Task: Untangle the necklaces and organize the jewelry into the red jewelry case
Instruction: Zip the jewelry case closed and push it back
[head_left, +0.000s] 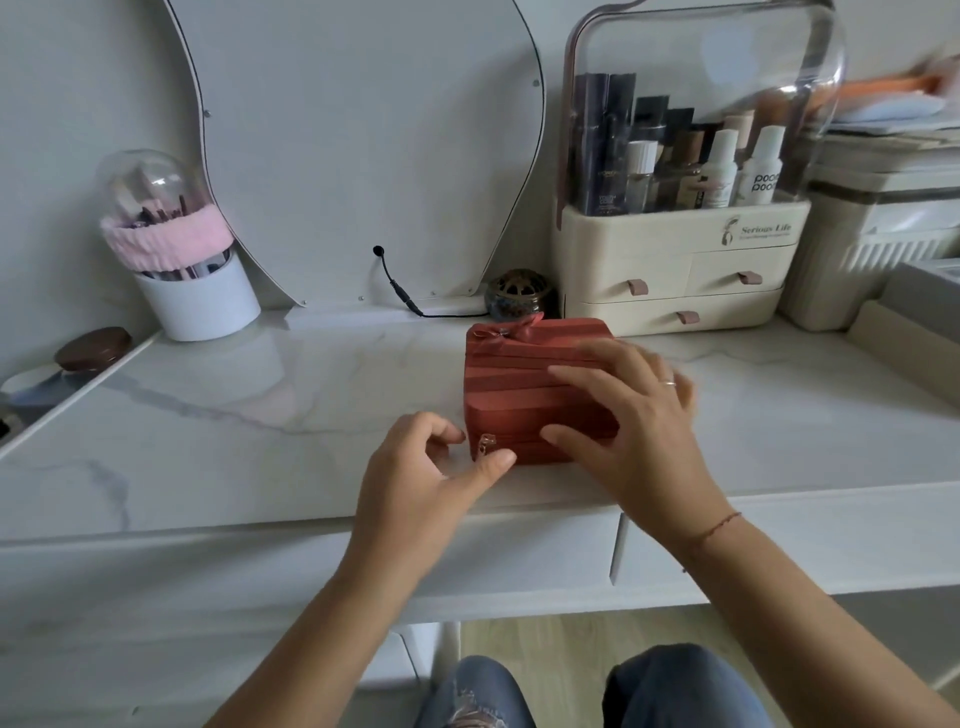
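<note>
Near to far:

- Jeans (675, 686): two knees, at the bottom edge, below the tabletop (234, 415).
- Left hand (431, 483): one. Your fingers (441, 423) are loosely curled and the thumb is stretched toward the case's near-left corner. The zip pull (486, 446) sits between thumb tip and forefinger. You cannot tell whether either one touches it.
- Right hand (634, 431): one. Your fingers are spread wide and laid flat across the lid, with the thumb against the front wall. There is one ring (668, 383) on a finger and one thin bracelet (719, 526) at the wrist. The far edge of the hand is blurred.
- Red jewelry case (524, 374): one, striped and closed. It stands on the marble-look tabletop near the front edge, about centre, with one bow (522, 332) at its far edge. No jewelry shows outside it.
- Brown compact (93, 349): one, on the far left.
- Brush holder (200, 296): one white cup under a clear dome, with one pink band (166, 241) round it. The brushes are too crowded to count.
- Mirror panel (363, 156): one, against the wall, with one black cable (400, 296) plugged into it.
- Ornate round pot (517, 293): one, just behind the case.
- Cream cosmetics organiser (675, 249): one, under a clear hood, with three drawers. The bottles are crowded and overlapping, so no count is given.
</note>
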